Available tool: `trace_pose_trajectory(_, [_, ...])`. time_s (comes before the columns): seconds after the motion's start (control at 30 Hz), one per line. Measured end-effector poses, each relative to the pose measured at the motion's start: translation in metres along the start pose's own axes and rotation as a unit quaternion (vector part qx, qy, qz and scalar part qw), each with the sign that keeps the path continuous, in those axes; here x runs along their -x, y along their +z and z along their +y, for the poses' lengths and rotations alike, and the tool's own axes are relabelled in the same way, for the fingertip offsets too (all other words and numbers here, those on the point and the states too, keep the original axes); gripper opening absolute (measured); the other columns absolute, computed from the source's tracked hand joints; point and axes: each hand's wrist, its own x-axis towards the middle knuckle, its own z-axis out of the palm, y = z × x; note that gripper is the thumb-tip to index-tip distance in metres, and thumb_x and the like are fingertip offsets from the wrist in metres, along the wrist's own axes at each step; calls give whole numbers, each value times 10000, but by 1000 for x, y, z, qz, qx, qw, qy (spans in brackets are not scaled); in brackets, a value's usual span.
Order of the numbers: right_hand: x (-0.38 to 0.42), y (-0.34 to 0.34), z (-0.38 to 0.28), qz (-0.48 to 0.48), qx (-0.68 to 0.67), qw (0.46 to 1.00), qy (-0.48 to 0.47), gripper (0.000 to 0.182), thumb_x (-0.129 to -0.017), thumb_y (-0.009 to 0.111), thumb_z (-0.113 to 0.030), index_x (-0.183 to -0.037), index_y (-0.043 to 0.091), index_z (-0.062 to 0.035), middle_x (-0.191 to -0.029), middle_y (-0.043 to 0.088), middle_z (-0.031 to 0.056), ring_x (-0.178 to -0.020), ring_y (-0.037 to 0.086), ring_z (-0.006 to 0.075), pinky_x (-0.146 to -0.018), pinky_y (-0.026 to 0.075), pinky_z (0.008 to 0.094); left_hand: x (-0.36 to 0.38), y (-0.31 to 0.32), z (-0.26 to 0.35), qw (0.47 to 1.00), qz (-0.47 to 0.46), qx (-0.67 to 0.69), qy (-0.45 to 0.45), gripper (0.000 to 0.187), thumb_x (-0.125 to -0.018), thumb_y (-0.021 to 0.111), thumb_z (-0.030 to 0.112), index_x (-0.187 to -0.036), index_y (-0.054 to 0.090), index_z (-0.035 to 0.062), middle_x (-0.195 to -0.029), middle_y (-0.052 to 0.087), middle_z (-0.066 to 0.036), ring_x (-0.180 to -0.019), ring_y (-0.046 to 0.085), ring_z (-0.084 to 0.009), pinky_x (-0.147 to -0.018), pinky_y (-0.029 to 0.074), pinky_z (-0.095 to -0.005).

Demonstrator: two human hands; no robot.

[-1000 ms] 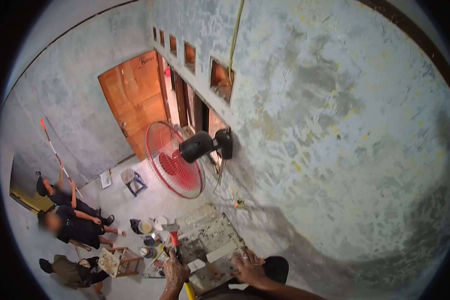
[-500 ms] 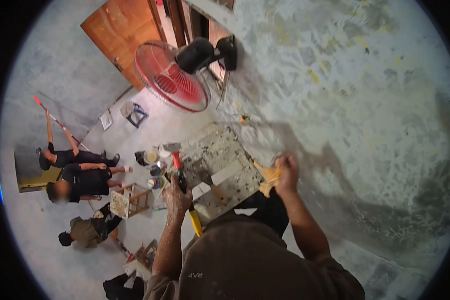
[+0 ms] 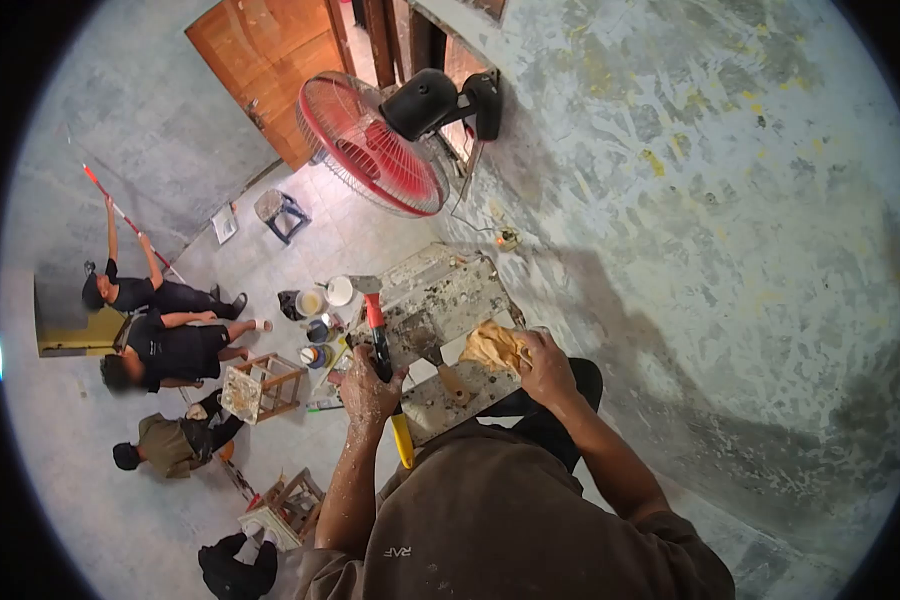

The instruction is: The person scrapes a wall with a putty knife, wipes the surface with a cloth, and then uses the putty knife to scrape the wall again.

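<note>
My left hand (image 3: 370, 388) is closed around a long-handled scraper (image 3: 381, 350). Its grey blade points away from me, and its handle runs from red and black to a yellow end. White specks cover that hand and forearm. A crumpled yellowish-brown rag (image 3: 492, 347) is gripped in my right hand (image 3: 547, 368), over the right side of a stained work platform (image 3: 400, 268). Between my hands, a putty knife with a wooden handle (image 3: 456, 382) lies on the platform, partly over a pale flat strip.
A red wall fan (image 3: 370, 145) juts out ahead. Tubs (image 3: 340, 291) and cans stand left of the platform. Several people (image 3: 175, 350) are at the left, one with a long pole, near a wooden stool (image 3: 242, 392). A patchy grey wall (image 3: 690, 260) rises at right.
My right hand has moved left with the rag, from beside the platform's edge to over it. My left hand keeps its hold on the scraper. The whole view has shifted slightly.
</note>
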Motion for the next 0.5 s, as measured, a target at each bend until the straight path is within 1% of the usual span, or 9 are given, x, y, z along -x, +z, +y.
trace_pose_trajectory(0.03, [3, 0, -4, -8, -1, 1000, 0, 491, -755, 675, -25, -1218, 511, -19, -1048, 599, 207, -973, 602, 405, -827, 498, 444, 3, 0, 0, 1000, 9, 20, -10, 632, -695, 820, 321, -1141, 477, 35, -805, 638, -121, -753, 645, -332, -667, 497, -437])
trace_pose_trajectory(0.1, [6, -1, -18, -38, 50, 989, 136, 508, -753, 704, -64, -1229, 527, -69, -1064, 620, 184, -959, 612, 397, -813, 504, 439, 8, 4, 1, 999, 43, 4, 8, 633, -688, 826, 319, -1140, 480, 42, -834, 620, -119, -773, 630, -332, -691, 494, -431])
trace_pose_trajectory(0.13, [5, -1, -22, -38, 55, 986, 155, 414, -758, 715, -116, -1145, 580, -57, -1018, 635, 197, -953, 619, 394, -802, 501, 439, 9, 4, 2, 997, 69, -18, 24, 639, -679, 832, 320, -1139, 483, 47, -864, 611, -121, -791, 627, -327, -699, 492, -427])
trace_pose_trajectory(0.27, [7, 10, 0, -140, 62, 980, 123, 309, -773, 720, -167, -1025, 617, -21, -903, 643, 221, -861, 636, 400, -755, 502, 430, 4, 2, -6, 996, 77, -24, 32, 643, -669, 838, 339, -1138, 497, 59, -943, 579, -123, -846, 615, -321, -711, 488, -430])
trace_pose_trajectory(0.33, [3, -1, -1, -166, -59, 974, 143, 213, -785, 720, -151, -899, 614, -6, -768, 629, 142, -714, 638, 280, -660, 492, 357, 3, -7, 1, 997, 74, 10, 18, 616, -670, 836, 340, -1119, 516, 65, -945, 580, -110, -848, 616, -307, -718, 486, -432])
trace_pose_trajectory(0.37, [1, -9, 0, -165, -58, 974, 141, 213, -785, 720, -151, -899, 614, -6, -768, 629, 142, -714, 638, 280, -660, 492, 357, 2, -8, -1, 997, 77, 11, 18, 616, -670, 836, 340, -1119, 516, 65, -945, 580, -110, -848, 616, -307, -718, 486, -432])
trace_pose_trajectory(0.43, [-1, -26, -2, -146, -329, 920, 154, 205, -772, 719, -133, -815, 541, -42, -717, 541, 15, -634, 519, 131, -606, 430, 291, 0, -10, -7, 988, 134, -25, 67, 602, -667, 842, 332, -1112, 533, 67, -938, 581, -101, -831, 615, -292, -713, 487, -420])
trace_pose_trajectory(0.47, [1, -32, -7, -126, -447, 863, 201, 255, -749, 717, -91, -758, 462, -84, -715, 441, -51, -641, 395, 51, -596, 373, 236, -2, -11, -7, 979, 167, -37, 108, 555, -691, 834, 332, -1086, 559, 56, -895, 582, -85, -764, 613, -236, -643, 490, -389])
trace_pose_trajectory(0.5, [0, -41, -15, -121, -447, 864, 200, 255, -749, 717, -91, -758, 462, -84, -715, 441, -51, -641, 395, 51, -596, 373, 236, -3, -15, 2, 979, 168, -35, 112, 555, -691, 834, 332, -1086, 559, 56, -895, 582, -85, -764, 613, -236, -643, 490, -389])
